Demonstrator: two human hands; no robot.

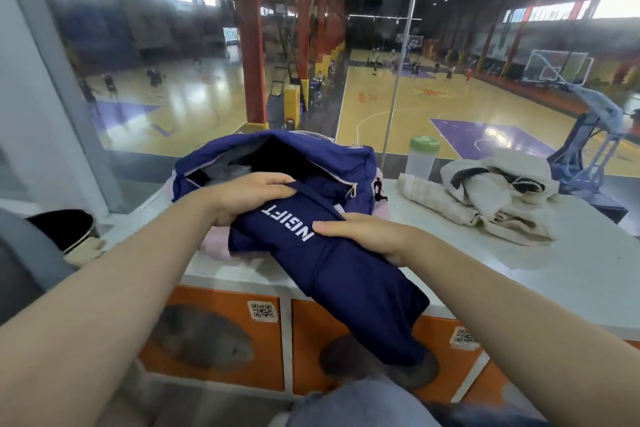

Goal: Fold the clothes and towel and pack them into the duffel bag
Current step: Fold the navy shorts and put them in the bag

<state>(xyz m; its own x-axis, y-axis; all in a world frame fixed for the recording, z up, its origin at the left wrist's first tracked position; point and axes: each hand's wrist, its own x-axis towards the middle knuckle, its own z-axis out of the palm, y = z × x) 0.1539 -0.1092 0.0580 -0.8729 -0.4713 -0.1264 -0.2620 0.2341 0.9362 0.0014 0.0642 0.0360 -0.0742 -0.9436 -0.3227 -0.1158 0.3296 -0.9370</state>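
A navy duffel bag (311, 156) stands open on the white ledge (519, 263), its dark mouth facing me. A folded navy garment (339, 274) with white lettering lies in front of the bag and hangs over the ledge's front edge. My left hand (246, 194) grips its far end near the bag's opening. My right hand (367, 236) presses on its right side. A pink cloth (216, 246) peeks out beneath the garment. A cream towel (450, 208) and a white garment with black trim (498, 177) lie heaped to the right.
A clear bottle with a green lid (420, 156) stands behind the towel by the glass wall. Orange lockers (221, 333) sit under the ledge. A dark round bin (65, 229) is at the left. Beyond the glass is a basketball court.
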